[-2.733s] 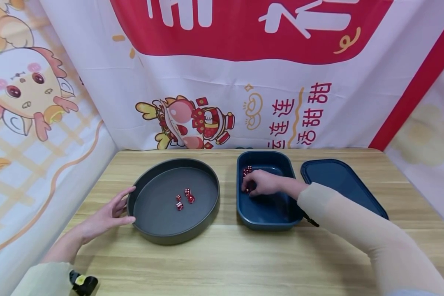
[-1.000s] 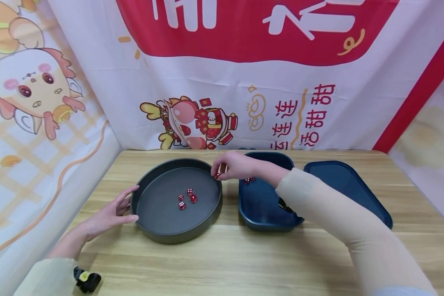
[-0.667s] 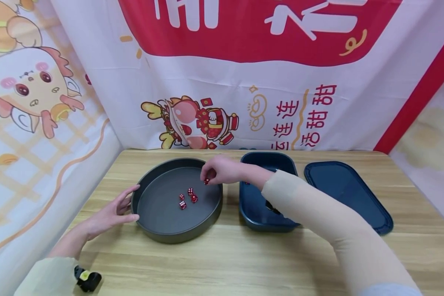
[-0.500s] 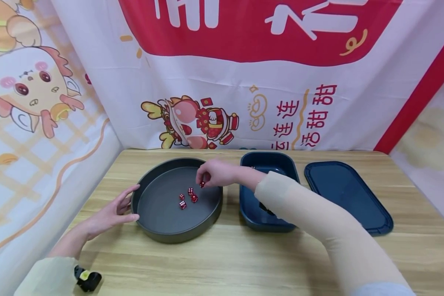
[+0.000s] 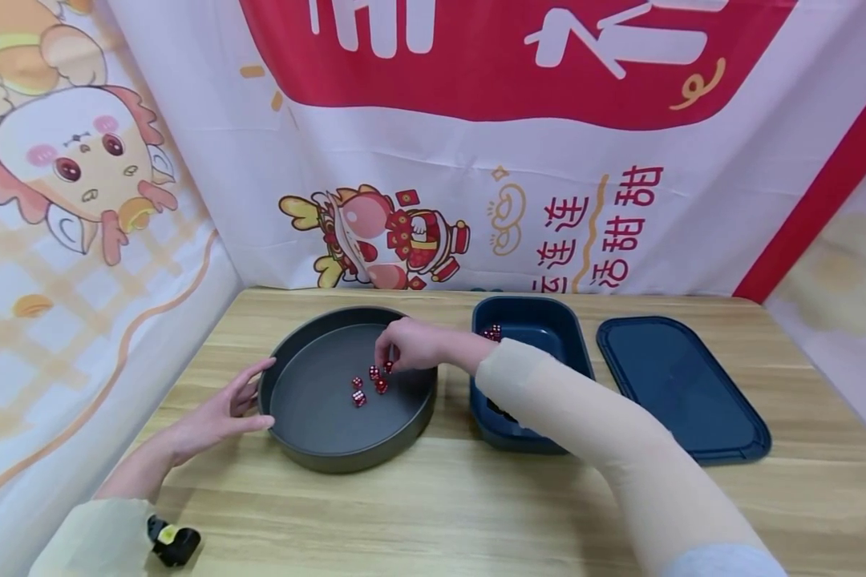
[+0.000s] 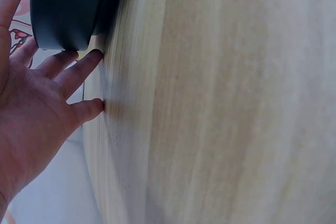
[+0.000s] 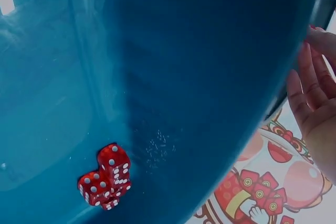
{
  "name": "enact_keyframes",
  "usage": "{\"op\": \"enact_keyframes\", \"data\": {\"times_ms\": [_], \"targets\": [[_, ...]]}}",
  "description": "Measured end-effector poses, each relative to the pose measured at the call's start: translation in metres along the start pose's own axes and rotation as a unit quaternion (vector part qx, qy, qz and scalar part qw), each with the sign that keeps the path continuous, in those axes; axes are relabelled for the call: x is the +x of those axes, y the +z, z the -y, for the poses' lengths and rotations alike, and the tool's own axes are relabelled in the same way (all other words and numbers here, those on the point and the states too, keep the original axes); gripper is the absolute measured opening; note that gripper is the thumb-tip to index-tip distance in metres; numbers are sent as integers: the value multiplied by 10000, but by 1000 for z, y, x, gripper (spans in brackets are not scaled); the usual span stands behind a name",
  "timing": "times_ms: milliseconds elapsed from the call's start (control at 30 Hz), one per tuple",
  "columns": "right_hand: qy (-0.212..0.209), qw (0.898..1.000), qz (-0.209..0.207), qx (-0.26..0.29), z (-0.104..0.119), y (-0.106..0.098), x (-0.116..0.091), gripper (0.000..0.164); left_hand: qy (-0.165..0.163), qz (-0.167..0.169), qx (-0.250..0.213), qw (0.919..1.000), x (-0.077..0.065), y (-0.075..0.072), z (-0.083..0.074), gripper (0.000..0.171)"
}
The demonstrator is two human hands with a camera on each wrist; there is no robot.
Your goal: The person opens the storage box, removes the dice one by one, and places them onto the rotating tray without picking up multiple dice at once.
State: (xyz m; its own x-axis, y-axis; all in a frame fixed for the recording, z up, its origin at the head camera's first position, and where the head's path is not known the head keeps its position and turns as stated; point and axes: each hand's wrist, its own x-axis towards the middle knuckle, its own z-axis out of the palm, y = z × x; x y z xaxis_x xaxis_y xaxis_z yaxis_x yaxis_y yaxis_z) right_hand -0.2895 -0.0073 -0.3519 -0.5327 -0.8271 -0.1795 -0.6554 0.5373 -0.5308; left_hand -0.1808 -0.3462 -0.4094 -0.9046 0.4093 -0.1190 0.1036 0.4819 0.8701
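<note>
In the head view a round dark grey pan (image 5: 310,417) stands on the left of the table, with several red dice (image 5: 359,398) on its floor. My right hand (image 5: 413,344) reaches over the pan's right side and pinches another red die (image 5: 388,367) low beside them. My left hand (image 5: 220,413) rests against the pan's left side, thumb and fingers spread. In the left wrist view its fingertips touch the pan's outer wall (image 6: 65,14) and the tabletop. More red dice (image 7: 107,177) lie together in a corner of the blue box (image 7: 42,103), seen in the right wrist view.
The blue box stands to the right of the pan, under my right forearm. A matching dark blue lid (image 5: 681,389) lies flat beyond it. Printed cloth (image 5: 404,144) hangs behind the wooden table (image 5: 433,513) and along its sides.
My right hand has lifted a die out of the blue box, carried it left over the pan's rim, and lowered it close to the other dice. The left hand stays at the pan.
</note>
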Motion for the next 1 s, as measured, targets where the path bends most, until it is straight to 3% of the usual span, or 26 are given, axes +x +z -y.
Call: {"op": "enact_keyframes", "data": {"times_ms": [200,500,1000], "targets": [[209,9998,50,-16,-4,6,4,15,20,38,-43,10000,2,1,-2,87],[62,10000,16,-42,-7,3,0,15,-21,27,-17,10000,3,2,-3,87],[-251,9991,-230,-252,-6,-28,-57,13,-23,-32,58,10000,-1,1,0,87]]}}
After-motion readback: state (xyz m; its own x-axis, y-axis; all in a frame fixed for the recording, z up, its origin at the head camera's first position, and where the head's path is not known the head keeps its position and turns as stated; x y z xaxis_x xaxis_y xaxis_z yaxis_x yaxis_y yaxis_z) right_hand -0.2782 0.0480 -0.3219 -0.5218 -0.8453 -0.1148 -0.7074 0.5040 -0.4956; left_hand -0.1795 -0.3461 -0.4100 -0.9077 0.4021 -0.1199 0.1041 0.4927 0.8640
